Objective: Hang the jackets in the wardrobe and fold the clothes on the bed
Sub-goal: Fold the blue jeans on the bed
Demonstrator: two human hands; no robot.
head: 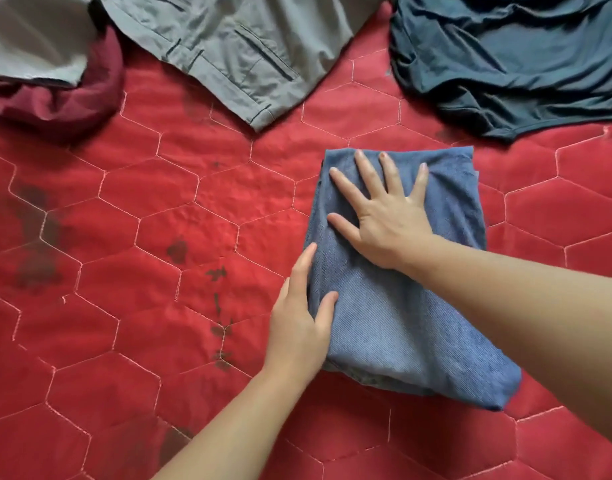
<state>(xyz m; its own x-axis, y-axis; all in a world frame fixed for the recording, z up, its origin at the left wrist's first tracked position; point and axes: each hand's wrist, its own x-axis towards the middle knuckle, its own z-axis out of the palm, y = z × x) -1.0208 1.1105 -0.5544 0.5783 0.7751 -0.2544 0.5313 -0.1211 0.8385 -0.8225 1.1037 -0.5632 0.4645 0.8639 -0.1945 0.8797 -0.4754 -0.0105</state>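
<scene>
In the head view, a folded blue garment [401, 306] lies on the bed's red quilted cover [159, 237], right of centre in the frame, running from the middle down toward the lower right. The right hand [387, 216] lies flat on the garment's upper half, fingers straight and spread, pressing the cloth and gripping nothing. The left hand [301, 327] sits at the garment's left edge in the lower middle: its thumb rests on top of the fabric, its fingers lie along the side, holding the edge lightly. At the top centre lie grey trousers [228, 53], unfolded. A dark teal garment [505, 57] is crumpled in the upper right. A maroon garment [55, 102] is bunched in the upper left, partly under pale grey cloth [30, 39].
</scene>
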